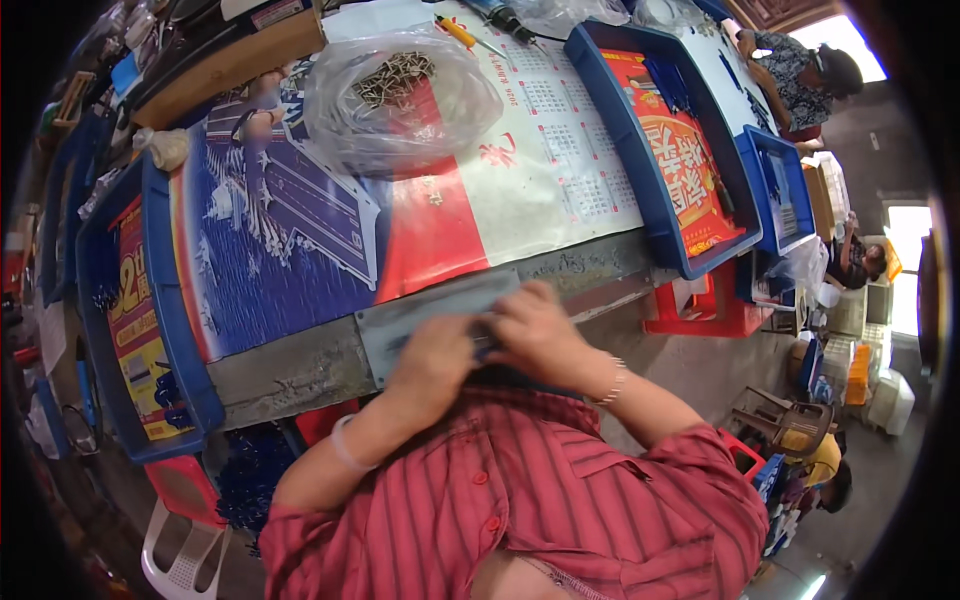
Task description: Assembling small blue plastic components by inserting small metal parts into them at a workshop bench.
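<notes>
Head view: both bare hands together at lower centre, just above the worktable's near edge. Left hand (432, 365): fingers curled inward, tips meeting a small dark item (484, 336) at frame centre. Right hand (540, 335): fingers bent, thumb side toward the same item. Fingertips blurred and partly hidden; cannot tell how far either hand is closed, or which one has hold of the item. Item lies between the hands, over a flat grey plate (395, 330) at the table edge (290, 385).

Upper centre: clear plastic bag (450, 115) with small metal parts (395, 80), resting on a printed sheet (300, 290). Top, right of bag: yellow-handled tool (456, 32). Upper right: blue tray (617, 130) with dark blue parts (675, 85). Left side: second blue tray (175, 290), more dark blue parts (172, 400) inside. Far upper right: another person (800, 90), leaning at the table.
</notes>
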### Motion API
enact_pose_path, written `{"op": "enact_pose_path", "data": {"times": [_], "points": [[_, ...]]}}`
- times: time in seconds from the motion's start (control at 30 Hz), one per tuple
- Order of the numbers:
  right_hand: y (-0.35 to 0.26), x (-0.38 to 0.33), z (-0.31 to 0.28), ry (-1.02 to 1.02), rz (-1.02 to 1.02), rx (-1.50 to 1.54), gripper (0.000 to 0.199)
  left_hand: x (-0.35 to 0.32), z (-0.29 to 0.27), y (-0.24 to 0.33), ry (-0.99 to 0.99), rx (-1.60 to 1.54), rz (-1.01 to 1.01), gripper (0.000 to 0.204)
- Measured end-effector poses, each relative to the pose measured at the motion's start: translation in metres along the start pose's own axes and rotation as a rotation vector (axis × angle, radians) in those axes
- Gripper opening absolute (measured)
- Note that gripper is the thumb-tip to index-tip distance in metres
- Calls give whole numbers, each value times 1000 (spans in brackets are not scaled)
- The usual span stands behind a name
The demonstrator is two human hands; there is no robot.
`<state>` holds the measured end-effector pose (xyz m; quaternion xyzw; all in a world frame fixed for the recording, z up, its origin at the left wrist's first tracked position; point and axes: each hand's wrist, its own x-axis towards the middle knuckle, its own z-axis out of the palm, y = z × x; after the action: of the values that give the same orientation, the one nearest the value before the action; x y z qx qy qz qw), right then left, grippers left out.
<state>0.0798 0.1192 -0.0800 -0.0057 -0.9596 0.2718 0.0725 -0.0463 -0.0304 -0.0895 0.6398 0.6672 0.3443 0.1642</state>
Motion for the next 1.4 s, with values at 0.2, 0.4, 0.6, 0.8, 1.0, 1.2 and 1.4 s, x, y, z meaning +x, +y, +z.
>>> {"op": "enact_pose_path", "data": {"times": [0.2, 0.4, 0.6, 0.8, 1.0, 1.2, 1.4], "points": [[-24, 51, 43, 34, -193, 71, 33, -57, -51, -15, 31, 176, -233, 31], [6, -13, -17, -5, 81, -93, 43, 11, 8, 5, -6, -38, -13, 23], [-39, 76, 53, 26, -255, 105, 26, -65, -61, -16, 93, 157, -250, 24], [-4, 3, -24, -66, 72, -123, 43, 0, 25, 0, 243, -69, 50, 6], [-32, 53, 20, -62, -114, 65, 38, -55, -33, -15, 172, 77, -148, 13], [-15, 24, -2, -50, -30, -27, 40, -25, -5, -4, 177, -13, -77, 9], [-12, 24, 14, 11, -46, -25, 36, -27, -15, -14, 113, 14, -19, 11]]}}
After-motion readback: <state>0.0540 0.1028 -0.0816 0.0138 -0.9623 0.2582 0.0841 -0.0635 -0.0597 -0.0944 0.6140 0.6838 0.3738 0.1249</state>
